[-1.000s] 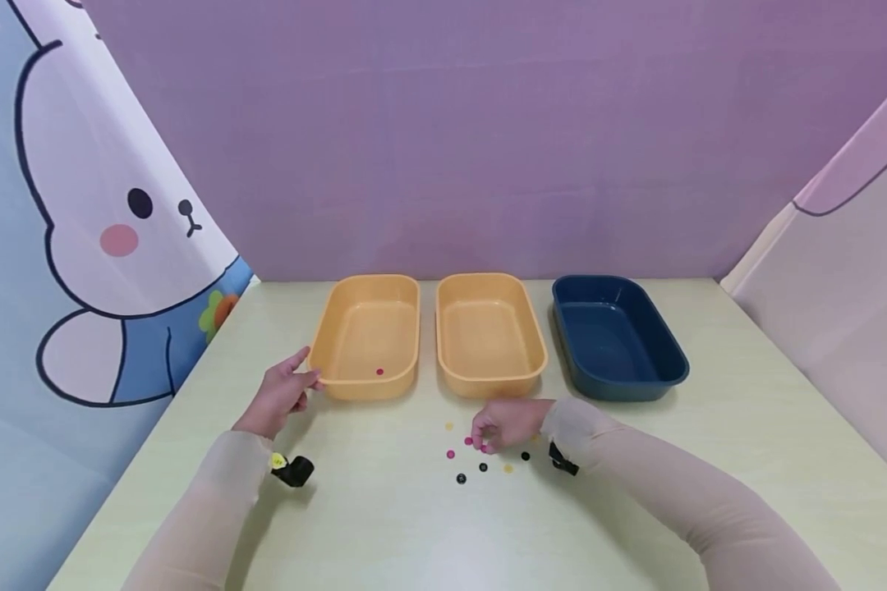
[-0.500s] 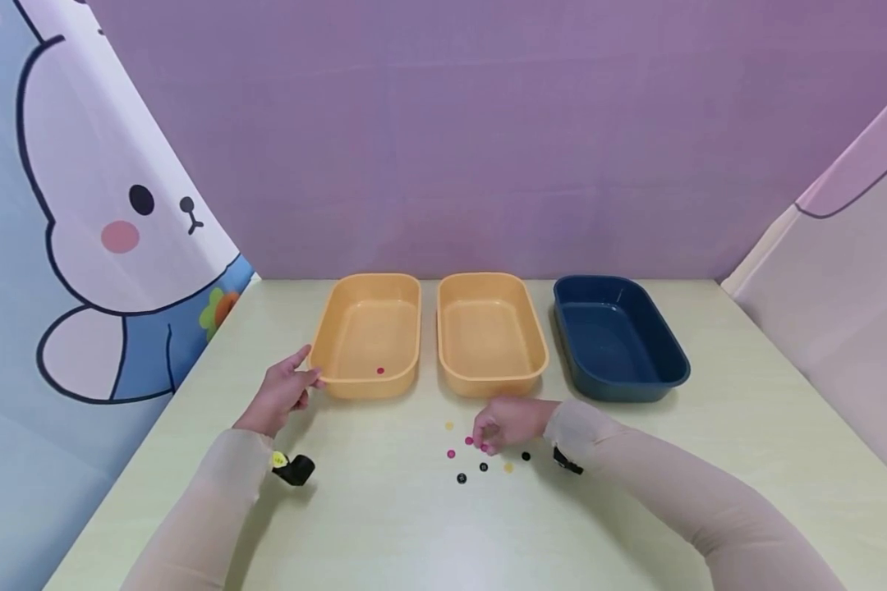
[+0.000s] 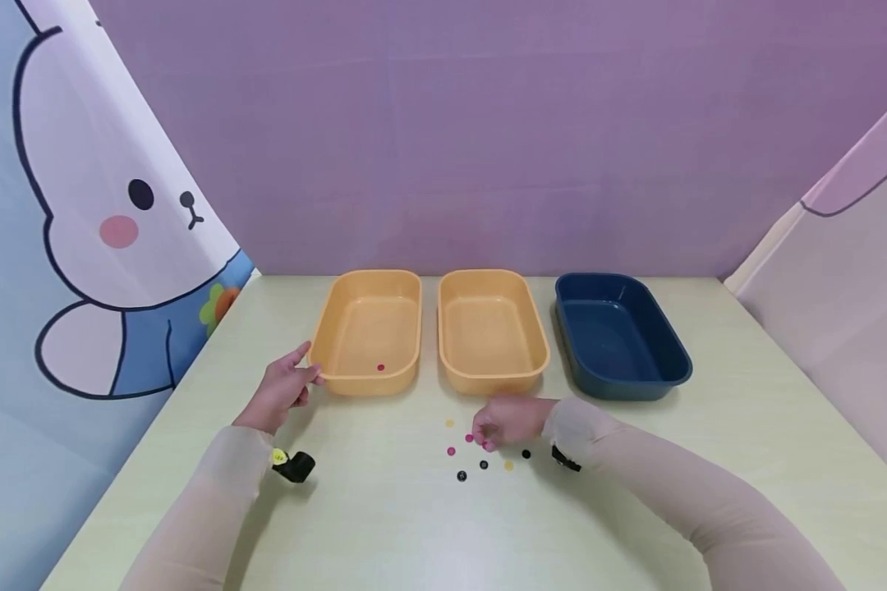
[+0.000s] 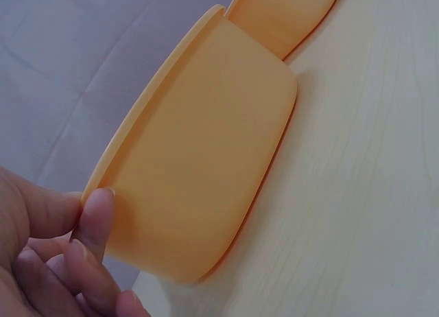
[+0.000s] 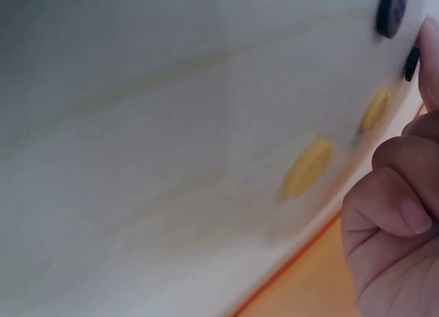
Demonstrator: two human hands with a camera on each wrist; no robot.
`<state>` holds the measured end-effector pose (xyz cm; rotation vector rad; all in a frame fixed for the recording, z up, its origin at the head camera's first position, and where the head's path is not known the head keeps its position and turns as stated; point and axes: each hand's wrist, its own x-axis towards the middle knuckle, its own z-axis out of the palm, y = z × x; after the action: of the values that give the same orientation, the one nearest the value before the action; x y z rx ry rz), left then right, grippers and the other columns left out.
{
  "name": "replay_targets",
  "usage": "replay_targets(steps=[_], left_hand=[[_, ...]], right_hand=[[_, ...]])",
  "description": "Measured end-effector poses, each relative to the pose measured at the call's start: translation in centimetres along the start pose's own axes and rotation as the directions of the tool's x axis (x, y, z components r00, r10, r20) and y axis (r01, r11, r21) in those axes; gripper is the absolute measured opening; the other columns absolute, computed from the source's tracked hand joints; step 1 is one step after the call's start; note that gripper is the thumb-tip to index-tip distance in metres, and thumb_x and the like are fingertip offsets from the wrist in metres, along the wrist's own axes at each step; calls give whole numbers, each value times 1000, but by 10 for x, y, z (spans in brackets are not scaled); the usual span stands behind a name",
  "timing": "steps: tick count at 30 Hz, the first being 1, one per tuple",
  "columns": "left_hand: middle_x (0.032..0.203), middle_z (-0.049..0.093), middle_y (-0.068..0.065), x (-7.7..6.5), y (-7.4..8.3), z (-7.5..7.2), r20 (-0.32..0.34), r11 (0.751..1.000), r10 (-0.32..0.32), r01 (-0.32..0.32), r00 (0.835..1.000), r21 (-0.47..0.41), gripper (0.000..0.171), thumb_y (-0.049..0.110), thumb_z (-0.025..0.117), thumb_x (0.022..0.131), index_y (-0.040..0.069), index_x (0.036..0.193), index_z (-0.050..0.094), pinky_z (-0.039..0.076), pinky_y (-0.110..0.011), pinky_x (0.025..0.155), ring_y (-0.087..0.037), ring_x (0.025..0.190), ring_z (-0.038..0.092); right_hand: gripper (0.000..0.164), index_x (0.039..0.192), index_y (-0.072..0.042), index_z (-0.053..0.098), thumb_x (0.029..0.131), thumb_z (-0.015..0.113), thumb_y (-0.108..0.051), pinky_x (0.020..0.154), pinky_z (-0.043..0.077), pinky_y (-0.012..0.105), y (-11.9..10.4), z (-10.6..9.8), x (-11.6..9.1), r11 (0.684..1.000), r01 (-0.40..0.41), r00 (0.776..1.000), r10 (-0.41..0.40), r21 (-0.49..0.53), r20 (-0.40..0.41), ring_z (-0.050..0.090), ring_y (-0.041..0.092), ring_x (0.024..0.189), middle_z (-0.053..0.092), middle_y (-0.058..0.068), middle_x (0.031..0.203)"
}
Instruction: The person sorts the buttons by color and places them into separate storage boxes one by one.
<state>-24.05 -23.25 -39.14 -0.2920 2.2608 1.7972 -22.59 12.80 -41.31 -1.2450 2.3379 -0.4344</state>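
Observation:
My left hand (image 3: pixel 281 390) pinches the near left rim of the left yellow tray (image 3: pixel 365 385); the left wrist view shows thumb and fingers on either side of that rim (image 4: pixel 127 121). Inside this tray lies one pink button (image 3: pixel 380 368). My right hand (image 3: pixel 513 419) is down at the tabletop, fingers curled, with its fingertips at a pink button (image 3: pixel 485 446) they partly cover. Around it lie other pink buttons (image 3: pixel 451 451), black buttons (image 3: pixel 461 476) and yellow buttons (image 3: pixel 508 465). In the right wrist view the fingertips run out of frame, beside yellow buttons (image 5: pixel 310 167) and black ones (image 5: pixel 392 12).
A second yellow tray (image 3: pixel 494 383) stands in the middle, just beyond my right hand. To its right is a dark blue tray (image 3: pixel 628 389). A purple cloth (image 3: pixel 443 148) closes off the table's back, with printed cloth at both sides.
The head view has shifted slightly. Both hands keep nearly the same place, left on the tray's rim, right at the pink button.

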Motion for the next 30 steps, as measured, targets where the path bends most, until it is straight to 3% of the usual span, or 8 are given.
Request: replay_targets(steps=[8, 14, 18, 23, 30], left_hand=[[65, 60, 13, -1, 0, 1, -3, 1000, 1, -1, 1000, 7, 63, 13, 46, 101, 12, 154, 13, 36, -22, 53, -7, 50, 39], [64, 60, 13, 0, -1, 1, -7, 1000, 8, -8, 1000, 6, 63, 11, 46, 100, 12, 154, 13, 36, -22, 51, -6, 49, 38], [63, 59, 13, 0, -1, 0, -5, 1000, 18, -18, 1000, -1, 63, 10, 46, 100, 10, 154, 13, 36, -21, 50, -6, 48, 38], [63, 60, 13, 0, 0, -1, -7, 1000, 20, -20, 1000, -5, 63, 10, 46, 100, 10, 154, 13, 36, -21, 50, -6, 48, 38], [65, 60, 13, 0, 0, 0, -10, 1000, 6, -6, 1000, 5, 62, 12, 46, 101, 12, 154, 14, 36, -22, 51, -7, 49, 38]], right_hand=[[15, 77, -15, 61, 87, 68, -5, 76, 45, 20, -5, -4, -3, 996, -76, 997, 76, 50, 8, 50, 1, 71, 58, -14, 74], [21, 78, -13, 66, 84, 59, 6, 70, 46, 21, -7, -7, -6, 989, -124, 989, 130, 80, -71, 51, 2, 69, 65, -12, 80], [22, 77, -7, 68, 79, 57, 12, 67, 44, 21, -11, -12, -7, 966, -168, 974, 194, 198, -120, 50, 5, 66, 70, -6, 86], [18, 76, -5, 68, 80, 60, 11, 67, 43, 22, -18, -16, -6, 922, -220, 957, 267, 318, -114, 49, 8, 64, 70, -3, 86], [16, 74, -4, 68, 81, 61, 9, 72, 42, 25, -28, -24, -2, 894, -300, 928, 354, 333, -115, 54, 9, 74, 71, -2, 84]])
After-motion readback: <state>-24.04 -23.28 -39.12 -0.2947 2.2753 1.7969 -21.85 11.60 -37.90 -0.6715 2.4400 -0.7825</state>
